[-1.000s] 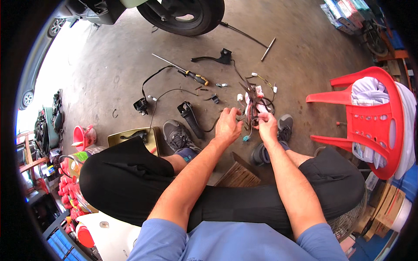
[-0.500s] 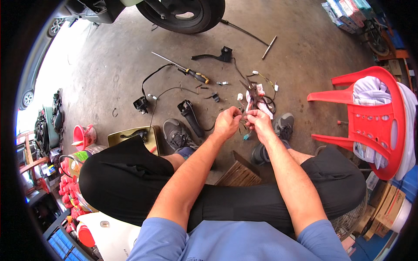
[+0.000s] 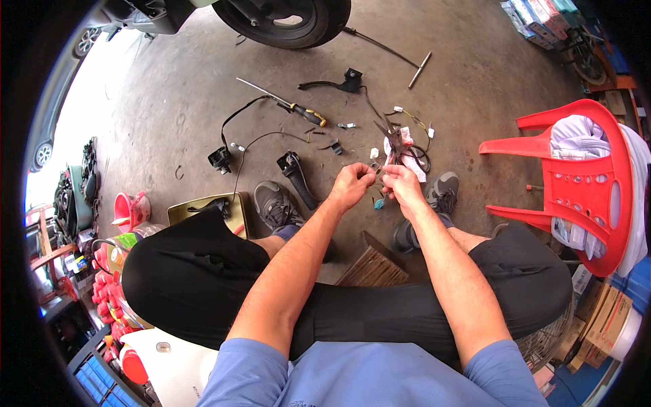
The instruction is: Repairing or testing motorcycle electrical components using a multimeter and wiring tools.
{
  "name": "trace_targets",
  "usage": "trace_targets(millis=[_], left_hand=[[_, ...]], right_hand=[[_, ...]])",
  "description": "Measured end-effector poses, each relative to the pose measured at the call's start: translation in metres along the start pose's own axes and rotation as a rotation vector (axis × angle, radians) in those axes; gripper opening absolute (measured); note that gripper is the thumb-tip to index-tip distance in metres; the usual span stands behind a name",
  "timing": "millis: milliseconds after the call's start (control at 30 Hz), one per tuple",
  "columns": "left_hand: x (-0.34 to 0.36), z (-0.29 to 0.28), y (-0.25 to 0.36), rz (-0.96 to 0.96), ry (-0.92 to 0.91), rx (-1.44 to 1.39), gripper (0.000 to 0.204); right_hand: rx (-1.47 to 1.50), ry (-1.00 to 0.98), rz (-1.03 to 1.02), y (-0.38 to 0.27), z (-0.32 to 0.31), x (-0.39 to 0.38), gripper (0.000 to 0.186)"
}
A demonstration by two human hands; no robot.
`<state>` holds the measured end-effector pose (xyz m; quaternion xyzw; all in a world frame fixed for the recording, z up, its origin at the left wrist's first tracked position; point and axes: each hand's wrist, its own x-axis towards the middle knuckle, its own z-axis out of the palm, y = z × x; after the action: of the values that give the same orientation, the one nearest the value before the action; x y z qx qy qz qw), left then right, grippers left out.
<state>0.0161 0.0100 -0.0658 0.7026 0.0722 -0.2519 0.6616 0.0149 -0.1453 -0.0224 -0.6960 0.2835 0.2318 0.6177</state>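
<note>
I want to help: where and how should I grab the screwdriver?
Probably best by its thick yellow-and-black handle, coming from the picture's lower right: the handle lies at that end, while the thin metal shaft points to the upper left.

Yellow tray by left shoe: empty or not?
Not empty: a black lever-shaped part lies inside the yellow tray; the knee hides some.

Two shoes [image 3: 274, 205], one screwdriver [image 3: 306, 115], one T-handled tool [image 3: 420, 70], one red chair [image 3: 618, 163], one teal connector [image 3: 378, 203], perhaps five small white connectors [image 3: 374, 153]
</note>
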Motion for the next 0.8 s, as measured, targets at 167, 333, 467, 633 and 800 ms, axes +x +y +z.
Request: trace_targets(millis=[167, 333, 467, 633, 800], left_hand=[[-0.001, -0.001, 0.004, -0.012, -0.003, -0.014, 0.018], [-0.002, 0.000, 0.004, 0.006, 0.026, 0.075, 0.020], [-0.010, 0.006, 0.015, 0.030, 0.081, 0.236, 0.023], [-0.014, 0.007, 0.016, 0.064, 0.089, 0.258, 0.023], [-0.015, 0.008, 0.019, 0.055, 0.099, 0.275, 0.023]], right_hand=[[0.076, -0.097, -0.022, 0.000, -0.001, 0.001, 0.012], [0.059, -0.100, -0.047, 0.000, 0.003, 0.001, 0.010], [0.015, -0.055, -0.072, -0.001, 0.006, 0.002, 0.010], [0.038, -0.047, -0.069, -0.002, 0.008, 0.002, 0.010], [0.033, -0.067, -0.085, 0.003, 0.003, 0.005, 0.007]])
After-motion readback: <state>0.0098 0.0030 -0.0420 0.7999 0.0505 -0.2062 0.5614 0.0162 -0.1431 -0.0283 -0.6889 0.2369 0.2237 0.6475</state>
